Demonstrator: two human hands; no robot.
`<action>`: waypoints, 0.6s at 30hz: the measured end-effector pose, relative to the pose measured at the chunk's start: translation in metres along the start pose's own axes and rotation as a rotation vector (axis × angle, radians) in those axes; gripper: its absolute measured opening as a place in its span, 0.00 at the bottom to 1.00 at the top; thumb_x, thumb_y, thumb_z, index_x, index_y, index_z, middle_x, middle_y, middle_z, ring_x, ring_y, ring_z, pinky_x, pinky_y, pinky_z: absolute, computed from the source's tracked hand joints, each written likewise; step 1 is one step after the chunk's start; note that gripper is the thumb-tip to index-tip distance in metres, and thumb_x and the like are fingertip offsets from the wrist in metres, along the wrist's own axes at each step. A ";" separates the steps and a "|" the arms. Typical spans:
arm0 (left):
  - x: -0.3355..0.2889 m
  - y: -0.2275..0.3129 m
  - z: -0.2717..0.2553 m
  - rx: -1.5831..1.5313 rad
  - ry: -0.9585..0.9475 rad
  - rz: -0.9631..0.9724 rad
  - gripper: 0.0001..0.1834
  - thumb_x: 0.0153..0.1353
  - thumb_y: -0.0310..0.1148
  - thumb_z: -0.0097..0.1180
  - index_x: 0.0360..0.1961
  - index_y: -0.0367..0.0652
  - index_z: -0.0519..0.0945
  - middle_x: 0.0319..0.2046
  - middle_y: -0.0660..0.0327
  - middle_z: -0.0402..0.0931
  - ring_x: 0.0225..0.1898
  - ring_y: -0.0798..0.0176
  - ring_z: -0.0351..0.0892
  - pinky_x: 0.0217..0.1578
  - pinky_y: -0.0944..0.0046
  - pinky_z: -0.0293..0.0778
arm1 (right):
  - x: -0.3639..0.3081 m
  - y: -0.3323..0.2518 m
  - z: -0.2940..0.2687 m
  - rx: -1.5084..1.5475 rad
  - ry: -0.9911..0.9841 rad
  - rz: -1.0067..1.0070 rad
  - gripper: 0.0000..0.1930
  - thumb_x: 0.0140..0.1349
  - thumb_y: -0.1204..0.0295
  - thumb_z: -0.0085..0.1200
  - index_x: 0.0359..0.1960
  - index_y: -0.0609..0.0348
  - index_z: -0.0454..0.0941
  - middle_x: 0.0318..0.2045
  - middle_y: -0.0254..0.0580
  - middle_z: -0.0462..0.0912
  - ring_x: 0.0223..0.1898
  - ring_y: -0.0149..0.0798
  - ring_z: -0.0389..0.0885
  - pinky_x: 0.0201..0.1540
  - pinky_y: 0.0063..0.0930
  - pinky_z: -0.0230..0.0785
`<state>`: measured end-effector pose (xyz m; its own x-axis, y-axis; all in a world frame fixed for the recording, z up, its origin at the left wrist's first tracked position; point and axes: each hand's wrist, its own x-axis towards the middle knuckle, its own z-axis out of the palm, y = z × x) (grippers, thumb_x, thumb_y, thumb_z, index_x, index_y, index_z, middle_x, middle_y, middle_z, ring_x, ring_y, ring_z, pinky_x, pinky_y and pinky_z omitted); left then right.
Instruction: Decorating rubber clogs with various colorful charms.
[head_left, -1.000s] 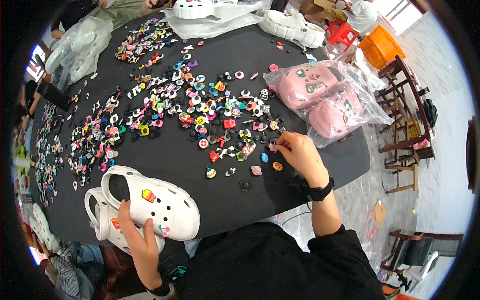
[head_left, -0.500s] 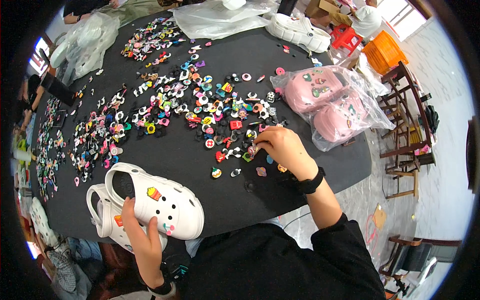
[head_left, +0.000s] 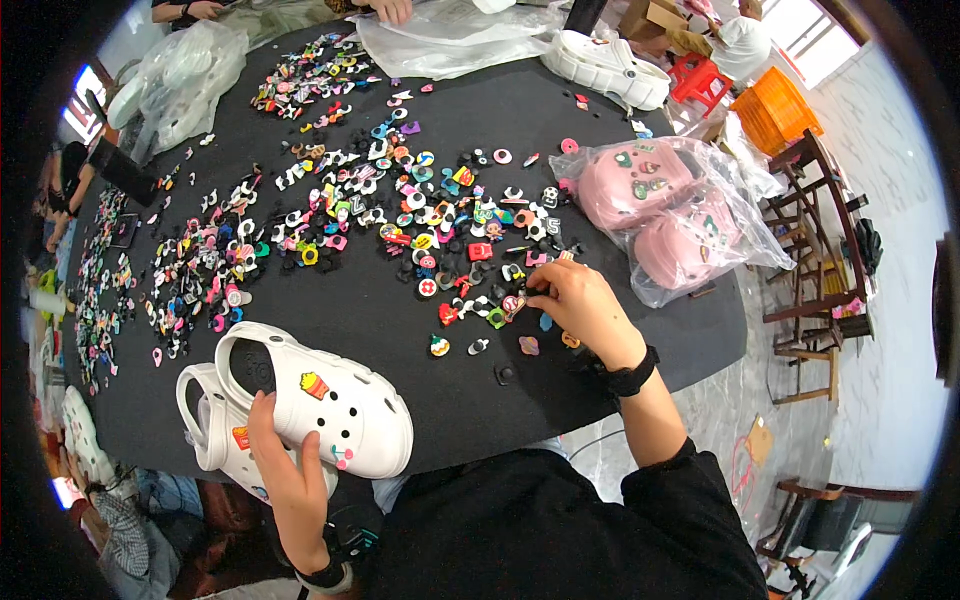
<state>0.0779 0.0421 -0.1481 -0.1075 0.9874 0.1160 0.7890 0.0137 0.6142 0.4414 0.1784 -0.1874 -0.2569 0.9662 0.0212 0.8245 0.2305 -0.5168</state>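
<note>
My left hand (head_left: pixel 288 480) grips the front white clog (head_left: pixel 365 395) by its side, thumb and fingers on the upper. That clog carries a fries charm (head_left: pixel 314 385) and a cherry charm (head_left: pixel 343 457), with several bare holes between. A second white clog (head_left: pixel 205 420) lies partly behind it, with a red-and-yellow charm (head_left: pixel 241 437). My right hand (head_left: pixel 592 315) is low over the table among loose shoe charms, fingers curled together. Beside its fingertips is a baseball charm (head_left: pixel 513 304); whether the fingertips touch it or pinch something else is unclear.
Many colourful shoe charms (head_left: pixel 335 185) spread over the black table (head_left: pixel 450 400). Pink clogs (head_left: pixel 635 185) in a clear bag lie at the right. Another white clog (head_left: pixel 610 68) and plastic bags (head_left: pixel 430 45) are at the back, where another person's hand (head_left: pixel 392 10) shows.
My right hand has shifted slightly right, uncovering more of the baseball charm. My left hand keeps its grip on the clog. Another person's hand has appeared at the far edge.
</note>
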 end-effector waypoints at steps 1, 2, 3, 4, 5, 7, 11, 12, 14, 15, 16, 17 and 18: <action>0.000 0.000 0.000 -0.004 -0.004 0.002 0.29 0.62 0.24 0.51 0.64 0.30 0.59 0.66 0.39 0.55 0.68 0.40 0.54 0.66 0.48 0.51 | 0.000 0.000 0.001 0.002 0.001 -0.002 0.08 0.54 0.71 0.61 0.34 0.59 0.80 0.32 0.44 0.82 0.36 0.49 0.82 0.40 0.39 0.74; 0.000 0.000 0.000 -0.003 -0.002 0.002 0.29 0.62 0.24 0.51 0.64 0.30 0.59 0.66 0.39 0.55 0.68 0.40 0.54 0.66 0.48 0.51 | 0.000 0.001 0.001 0.012 0.039 -0.032 0.07 0.55 0.71 0.60 0.34 0.59 0.80 0.31 0.45 0.82 0.36 0.49 0.82 0.40 0.40 0.74; 0.000 0.000 0.000 -0.001 -0.001 0.006 0.29 0.62 0.24 0.51 0.64 0.30 0.59 0.66 0.39 0.55 0.68 0.40 0.54 0.66 0.48 0.51 | -0.001 0.003 0.001 0.021 0.078 -0.059 0.07 0.56 0.71 0.59 0.34 0.58 0.80 0.31 0.46 0.82 0.35 0.50 0.81 0.40 0.40 0.74; 0.000 0.000 0.001 0.000 0.000 0.009 0.29 0.62 0.24 0.51 0.64 0.30 0.59 0.66 0.39 0.56 0.68 0.40 0.55 0.66 0.48 0.51 | -0.001 0.004 0.001 0.021 0.079 -0.057 0.07 0.56 0.71 0.59 0.34 0.58 0.80 0.31 0.46 0.82 0.35 0.50 0.81 0.40 0.40 0.74; 0.000 0.000 0.001 -0.001 -0.001 0.012 0.29 0.62 0.24 0.51 0.64 0.30 0.59 0.66 0.39 0.56 0.68 0.40 0.55 0.66 0.48 0.51 | 0.000 0.006 0.000 0.012 0.129 -0.076 0.06 0.56 0.73 0.59 0.34 0.60 0.81 0.31 0.47 0.81 0.34 0.50 0.81 0.39 0.39 0.73; 0.000 -0.001 0.001 0.007 0.012 0.009 0.29 0.62 0.23 0.51 0.64 0.29 0.59 0.65 0.39 0.56 0.68 0.40 0.55 0.66 0.48 0.51 | 0.002 0.008 -0.001 0.007 0.180 -0.095 0.06 0.56 0.75 0.58 0.34 0.62 0.81 0.31 0.49 0.81 0.34 0.51 0.81 0.38 0.37 0.73; 0.000 0.000 0.002 -0.002 0.012 0.009 0.29 0.62 0.23 0.51 0.64 0.29 0.59 0.66 0.39 0.56 0.68 0.40 0.55 0.66 0.48 0.51 | -0.001 0.011 -0.002 0.034 0.137 -0.067 0.05 0.57 0.75 0.57 0.33 0.62 0.82 0.30 0.49 0.81 0.34 0.51 0.81 0.38 0.37 0.73; -0.001 -0.001 0.002 -0.001 0.015 0.011 0.29 0.62 0.23 0.50 0.64 0.29 0.59 0.66 0.39 0.56 0.68 0.40 0.55 0.66 0.49 0.51 | -0.001 0.013 -0.002 0.028 0.131 -0.077 0.05 0.57 0.75 0.57 0.33 0.62 0.82 0.30 0.48 0.80 0.34 0.51 0.81 0.38 0.37 0.73; -0.001 -0.002 0.002 0.001 0.017 0.014 0.29 0.62 0.22 0.50 0.64 0.29 0.59 0.66 0.39 0.56 0.69 0.41 0.55 0.66 0.49 0.51 | -0.002 0.012 -0.002 0.020 0.132 -0.067 0.05 0.57 0.74 0.57 0.32 0.61 0.82 0.30 0.48 0.80 0.33 0.51 0.81 0.38 0.39 0.73; 0.000 -0.002 0.002 0.006 0.015 0.018 0.29 0.62 0.22 0.50 0.64 0.29 0.59 0.66 0.39 0.56 0.69 0.41 0.54 0.66 0.49 0.51 | -0.002 0.011 -0.004 0.009 0.132 -0.055 0.05 0.57 0.72 0.56 0.31 0.59 0.83 0.29 0.48 0.80 0.32 0.51 0.81 0.38 0.40 0.74; 0.001 -0.002 0.003 0.012 0.014 0.022 0.29 0.62 0.22 0.50 0.64 0.30 0.59 0.66 0.39 0.56 0.69 0.41 0.54 0.66 0.49 0.51 | -0.002 0.010 -0.005 0.009 0.134 -0.052 0.05 0.57 0.72 0.56 0.31 0.59 0.83 0.29 0.48 0.80 0.32 0.51 0.81 0.38 0.40 0.74; 0.001 -0.002 0.003 0.011 0.012 0.025 0.29 0.62 0.22 0.50 0.64 0.30 0.59 0.66 0.39 0.56 0.69 0.41 0.54 0.66 0.49 0.51 | -0.002 0.007 -0.008 0.029 0.171 -0.026 0.05 0.57 0.73 0.57 0.32 0.59 0.83 0.29 0.47 0.80 0.33 0.51 0.81 0.38 0.40 0.74; 0.001 -0.001 0.002 0.005 0.009 0.017 0.29 0.62 0.22 0.50 0.64 0.29 0.59 0.66 0.39 0.56 0.69 0.41 0.55 0.66 0.49 0.51 | 0.000 0.004 -0.010 0.052 0.206 -0.001 0.05 0.57 0.73 0.57 0.33 0.59 0.83 0.29 0.47 0.80 0.33 0.51 0.81 0.38 0.40 0.74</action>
<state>0.0781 0.0435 -0.1505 -0.0998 0.9860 0.1335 0.7938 -0.0020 0.6082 0.4500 0.1800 -0.1815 -0.1447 0.9704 0.1935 0.7960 0.2303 -0.5598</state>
